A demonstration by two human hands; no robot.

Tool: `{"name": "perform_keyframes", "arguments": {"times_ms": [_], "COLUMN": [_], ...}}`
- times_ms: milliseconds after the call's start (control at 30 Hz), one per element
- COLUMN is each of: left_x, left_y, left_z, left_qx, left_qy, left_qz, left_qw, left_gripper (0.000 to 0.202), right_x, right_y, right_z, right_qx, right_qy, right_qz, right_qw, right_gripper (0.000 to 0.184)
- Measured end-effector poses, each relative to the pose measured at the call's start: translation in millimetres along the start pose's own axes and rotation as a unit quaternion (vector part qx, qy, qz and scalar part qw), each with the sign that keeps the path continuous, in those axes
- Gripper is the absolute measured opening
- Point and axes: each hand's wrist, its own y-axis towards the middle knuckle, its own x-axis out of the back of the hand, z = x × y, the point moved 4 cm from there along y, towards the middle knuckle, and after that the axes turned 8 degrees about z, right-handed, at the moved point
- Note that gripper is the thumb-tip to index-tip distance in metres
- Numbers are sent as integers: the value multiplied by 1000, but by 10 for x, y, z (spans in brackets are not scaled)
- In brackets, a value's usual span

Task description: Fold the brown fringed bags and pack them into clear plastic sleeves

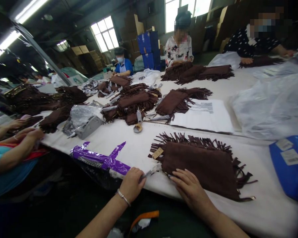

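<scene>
Head view shows the bag (pixel 198 165) lying flat on the table (pixel 136 138), against the near edge and right of the purple tape (pixel 96 157) there. Left hand (pixel 132 183) is closed, thumb and fingers clamped on a grey, shiny strip (pixel 153 170) that runs to the bag's near left corner. That strip looks thin and perhaps slippery, so a firm pinch would suit it. Right hand (pixel 191 186) lies with fingers extended over the bag's near edge, close to that corner; its thumb is hidden, so whether it pinches the cloth cannot be told.

The bag itself is probably light, soft and limp, with a matt face that should grip well and is unlikely to break. It may sag if lifted by one corner; the plain body, taken by two opposite edges, seems a better hold than the fringe (pixel 196 140), whose loose strands could tangle or pull.

As for looks, a small tan tag (pixel 158 152) sits at the left end, over the strands. Next comes the body, a dark brown, smooth, roughly oblong panel, with strands fanning out along the far side and both ends. At the near right corner a narrow tab ends in a bit of metal (pixel 253 198). Farther right, a blue pack (pixel 285 168) lies apart from the bag.
</scene>
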Motion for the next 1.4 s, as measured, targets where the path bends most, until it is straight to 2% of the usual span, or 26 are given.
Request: {"name": "perform_keyframes", "arguments": {"times_ms": [33, 67, 100, 167, 200, 267, 400, 467, 533, 600, 667, 733, 800, 867, 933, 967, 1000, 1067, 1167, 1200, 1267, 1333, 1400], "left_x": [-90, -203, -322, -509, -569, -656, -848, -940, -995, -1002, -963, -860, -671, -394, -111, -10, 50, 76, 54, 67, 140, 252, 348], "left_y": [-54, -101, -138, -158, -135, -39, 185, 254, 270, 238, 182, 147, 180, 300, 480, 584, 696, 920, 1141, 1162, 1120, 1001, 859], "left_z": [-41, -87, -147, -294, -360, -471, -678, -771, -825, -806, -697, -524, -344, -219, -201, -234, -278, -359, -349, -300, -151, -1, 34], "left_qx": [37, 71, 96, 111, 110, 103, 126, 139, 138, 129, 132, 143, 138, 91, 14, -25, -55, -90, -96, -91, -74, -48, -32], "left_qy": [-80, -178, -283, -462, -522, -592, -672, -688, -684, -664, -620, -573, -531, -456, -313, -228, -150, -32, 15, 11, -4, -20, -48], "left_qz": [50, 113, 178, 269, 286, 289, 269, 254, 250, 254, 256, 235, 174, 68, -49, -92, -117, -132, -129, -133, -149, -171, -192], "left_qw": [995, 975, 938, 838, 796, 745, 678, 665, 671, 691, 730, 772, 818, 883, 949, 969, 980, 987, 987, 987, 986, 984, 980], "left_gripper": [21, 28, 36, 48, 50, 48, 46, 46, 47, 47, 50, 52, 50, 43, 34, 30, 30, 32, 16, 11, 18, 24, 26], "right_x": [-26, -49, -65, -71, -58, -1, 226, 324, 339, 245, 70, -104, -217, -259, -251, -238, -226, -209, -200, -198, -194, -192, -194], "right_y": [-17, -28, -35, -31, -18, 30, 188, 253, 273, 235, 155, 73, 22, 7, 15, 20, 24, 23, 2, -7, -23, -32, -36], "right_z": [-18, -32, -43, -64, -76, -107, -176, -165, -97, 0, 83, 123, 118, 89, 62, 55, 53, 52, 40, 32, 12, -6, -19], "right_qx": [-5, -11, -19, -40, -52, -79, -151, -174, -166, -142, -122, -107, -94, -83, -75, -72, -70, -68, -67, -66, -64, -63, -64], "right_qy": [6, 15, 29, 63, 83, 128, 233, 260, 224, 127, 16, -68, -118, -144, -158, -162, -166, -177, -196, -201, -208, -210, -209], "right_qz": [4, 10, 14, 13, 12, 16, 52, 79, 106, 120, 112, 78, 40, 19, 11, 7, 4, -3, -14, -15, -10, 0, 7], "right_qw": [1000, 1000, 999, 997, 995, 989, 959, 947, 954, 974, 986, 989, 988, 986, 985, 984, 984, 982, 978, 977, 976, 976, 976], "right_gripper": [35, 34, 33, 29, 27, 25, 26, 31, 35, 42, 49, 55, 57, 57, 58, 58, 59, 62, 64, 62, 57, 53, 53]}}
